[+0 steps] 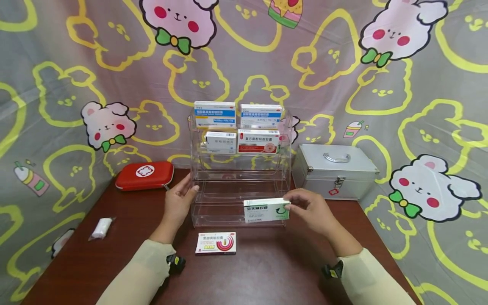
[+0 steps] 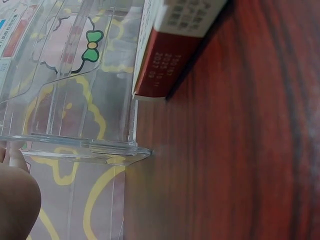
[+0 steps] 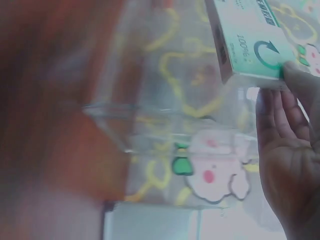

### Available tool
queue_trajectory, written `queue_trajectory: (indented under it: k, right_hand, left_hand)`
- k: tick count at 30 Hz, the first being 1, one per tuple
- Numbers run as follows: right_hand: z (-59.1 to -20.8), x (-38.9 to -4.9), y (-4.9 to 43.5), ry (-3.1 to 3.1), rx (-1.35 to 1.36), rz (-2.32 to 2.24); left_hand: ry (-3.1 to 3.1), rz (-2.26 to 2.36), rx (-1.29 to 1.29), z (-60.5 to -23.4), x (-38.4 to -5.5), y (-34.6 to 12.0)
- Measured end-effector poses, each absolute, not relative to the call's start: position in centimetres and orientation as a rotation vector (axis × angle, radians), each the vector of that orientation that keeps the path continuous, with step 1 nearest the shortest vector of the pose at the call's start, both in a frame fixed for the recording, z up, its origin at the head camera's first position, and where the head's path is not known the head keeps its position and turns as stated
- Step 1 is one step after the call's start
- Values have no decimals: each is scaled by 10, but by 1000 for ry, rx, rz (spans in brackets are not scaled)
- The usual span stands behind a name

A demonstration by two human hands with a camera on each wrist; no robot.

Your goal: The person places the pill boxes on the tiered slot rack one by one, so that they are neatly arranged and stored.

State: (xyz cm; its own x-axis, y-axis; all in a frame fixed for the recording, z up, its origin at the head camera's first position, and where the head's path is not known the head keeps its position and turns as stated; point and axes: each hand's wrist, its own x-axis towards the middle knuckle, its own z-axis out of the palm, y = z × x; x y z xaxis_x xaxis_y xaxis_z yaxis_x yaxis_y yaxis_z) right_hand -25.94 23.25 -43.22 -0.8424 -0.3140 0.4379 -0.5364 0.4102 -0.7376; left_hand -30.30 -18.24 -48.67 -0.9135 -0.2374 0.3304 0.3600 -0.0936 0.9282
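My right hand (image 1: 309,210) pinches the right end of a white and green medicine box (image 1: 266,210), held in front of the lower tiers of a clear acrylic display rack (image 1: 240,174). In the right wrist view the thumb presses the green end of the box (image 3: 255,42). My left hand (image 1: 178,204) touches the rack's left side; only part of that hand shows in the left wrist view. A white medicine box with red and pink rings (image 1: 216,243) lies on the table before the rack. Two blue and white boxes (image 1: 215,115) stand on the top tier.
Below the top tier sit a pale box (image 1: 221,142) and a red and white box (image 1: 258,142). A red first-aid case (image 1: 145,175) lies left of the rack, near a small wrapped white roll (image 1: 101,228). To the right stands a silver metal case (image 1: 335,171).
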Motion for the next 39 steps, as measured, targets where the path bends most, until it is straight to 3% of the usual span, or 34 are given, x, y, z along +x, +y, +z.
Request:
queue_trajectory:
  k: [12,20,39]
  right_hand:
    - [-375,-290,191,-2257,513,1441]
    - [-352,-315,162,-2215,520,1402]
    - [-387,-343,111,-2386,467,1263]
  left_hand:
    - [-1797,-2066,-147,-488,-302,-183]
    - [-1816,-2054,-134,-489,-303,-183]
    - [-1825,-2027,-131,-486,-302,-184]
